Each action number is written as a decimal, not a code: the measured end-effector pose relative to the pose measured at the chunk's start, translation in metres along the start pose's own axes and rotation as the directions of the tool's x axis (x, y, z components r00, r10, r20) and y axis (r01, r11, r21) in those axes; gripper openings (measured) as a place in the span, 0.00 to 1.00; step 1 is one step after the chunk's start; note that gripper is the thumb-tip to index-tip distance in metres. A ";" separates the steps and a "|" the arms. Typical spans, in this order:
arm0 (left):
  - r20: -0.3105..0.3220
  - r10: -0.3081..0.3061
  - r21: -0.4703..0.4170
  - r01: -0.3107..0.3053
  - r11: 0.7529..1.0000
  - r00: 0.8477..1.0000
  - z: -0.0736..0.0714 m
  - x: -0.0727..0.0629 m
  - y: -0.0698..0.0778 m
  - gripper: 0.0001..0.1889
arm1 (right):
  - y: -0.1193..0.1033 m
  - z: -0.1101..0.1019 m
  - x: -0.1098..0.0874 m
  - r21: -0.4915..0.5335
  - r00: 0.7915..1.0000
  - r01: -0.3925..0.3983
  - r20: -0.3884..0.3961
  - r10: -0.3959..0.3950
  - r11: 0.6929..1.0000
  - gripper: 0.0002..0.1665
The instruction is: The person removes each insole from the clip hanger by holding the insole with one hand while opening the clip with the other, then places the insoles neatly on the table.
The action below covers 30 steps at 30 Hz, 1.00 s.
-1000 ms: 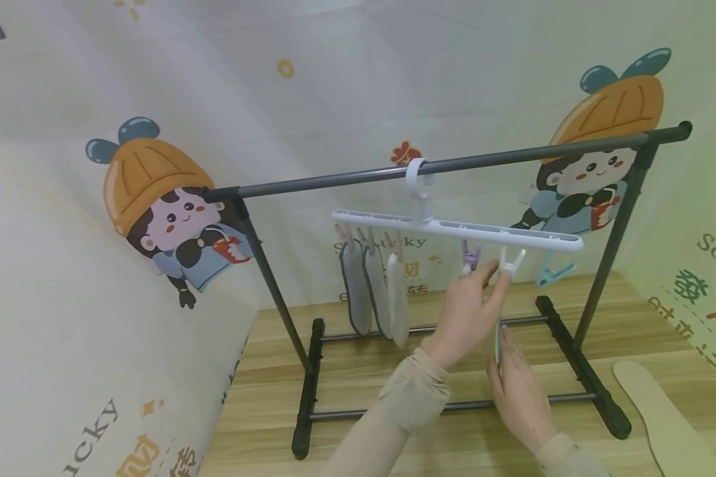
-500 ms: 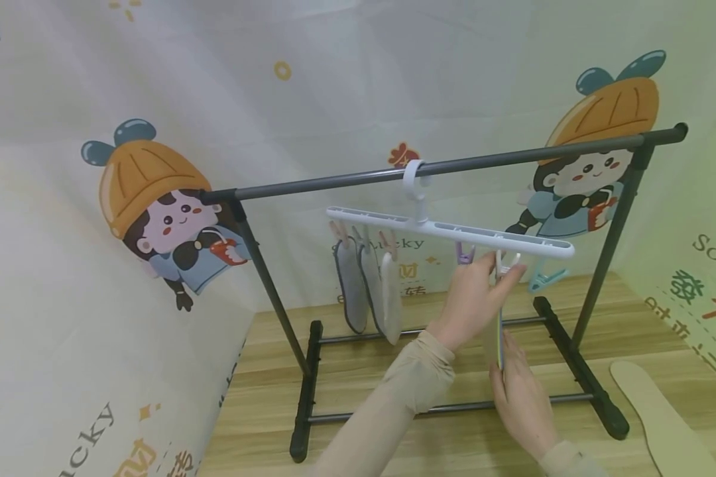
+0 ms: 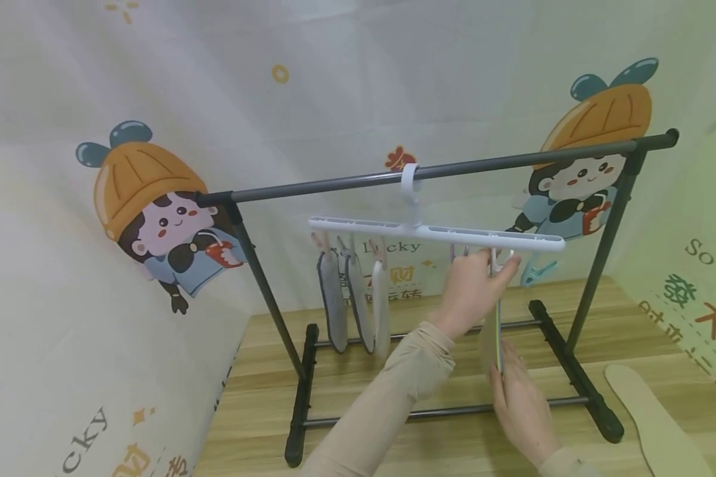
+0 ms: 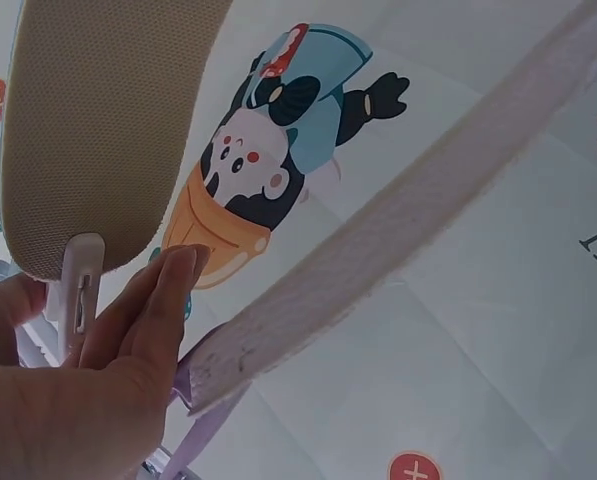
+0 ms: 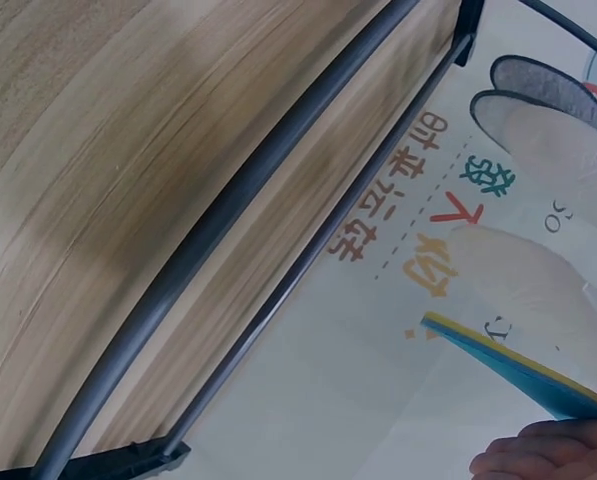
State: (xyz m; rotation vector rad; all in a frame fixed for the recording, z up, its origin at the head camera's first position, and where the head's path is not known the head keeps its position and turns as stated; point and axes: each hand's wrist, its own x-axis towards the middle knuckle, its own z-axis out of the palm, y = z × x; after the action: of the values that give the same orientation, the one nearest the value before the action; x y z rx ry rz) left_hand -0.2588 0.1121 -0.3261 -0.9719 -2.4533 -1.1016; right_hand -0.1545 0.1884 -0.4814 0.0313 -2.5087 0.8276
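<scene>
- L hand [image 3: 468,291]: thumb + fingers drawn to a pinch on white clip [image 4: 82,280]; clip overlaps upper end of beige insole [image 4: 108,120], below hanger [image 3: 453,234].
- R hand [image 3: 522,411]: thumb & fingers nearly together, beige insole's lower end betw. them.
- Edges/room: beige insole is edge-on to head cam; gap betw. it and R upright [image 3: 602,245], w/ teal clip [image 3: 539,270] near L hand. Three insoles [image 3: 358,305] well apart on hanger's L half. Loose insole [image 3: 650,417] on table [image 3: 262,377], outside R foot.
- L wrist view: mesh weave, plus purple clip [image 4: 206,432] at end of pale insole [image 4: 398,215], mostly hidden in head view. R wrist view: blue face, yellow edge.
- Text: backdrop [image 3: 334,99] reads "So", "Lucky", plus Chinese chars.
</scene>
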 end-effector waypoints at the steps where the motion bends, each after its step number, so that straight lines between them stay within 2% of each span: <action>1: 0.003 -0.007 0.015 0.007 1.000 1.000 0.000 0.000 0.000 0.17 | 0.000 0.000 0.000 0.000 1.000 0.002 -0.003 -0.002 1.000 0.29; 5: 0.014 -0.032 0.098 0.030 0.995 0.999 0.001 0.001 0.001 0.19 | -0.001 0.001 0.000 -0.004 1.000 0.005 -0.019 -0.005 1.000 0.29; 10: 0.025 -0.071 0.236 0.063 0.970 0.997 0.003 0.004 0.003 0.26 | 0.000 0.001 0.000 0.000 1.000 0.003 -0.028 -0.003 1.000 0.29; 12: 0.031 -0.091 0.264 0.080 0.961 0.995 0.004 0.004 0.002 0.27 | 0.001 0.002 0.000 0.007 0.999 0.006 -0.036 -0.006 1.000 0.29; 16: 0.032 -0.098 0.281 0.085 0.956 0.995 0.005 0.005 0.002 0.26 | 0.003 0.003 -0.003 0.018 0.999 0.002 -0.039 -0.002 1.000 0.28; 23: 0.044 -0.078 0.224 0.066 0.972 0.996 0.005 0.005 0.001 0.24 | 0.007 0.004 -0.010 0.037 1.000 -0.020 -0.017 0.021 0.999 0.28; 30: 0.039 -0.088 0.209 0.078 0.975 0.995 0.006 0.003 -0.001 0.25 | 0.012 0.004 -0.021 0.047 0.999 -0.039 -0.018 0.040 0.998 0.28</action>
State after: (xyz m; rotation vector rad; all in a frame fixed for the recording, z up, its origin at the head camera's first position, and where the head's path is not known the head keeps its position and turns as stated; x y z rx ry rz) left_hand -0.2614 0.1174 -0.3290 -0.8479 -2.6056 -0.8329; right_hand -0.1402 0.1931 -0.5004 -0.0104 -2.4794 0.8987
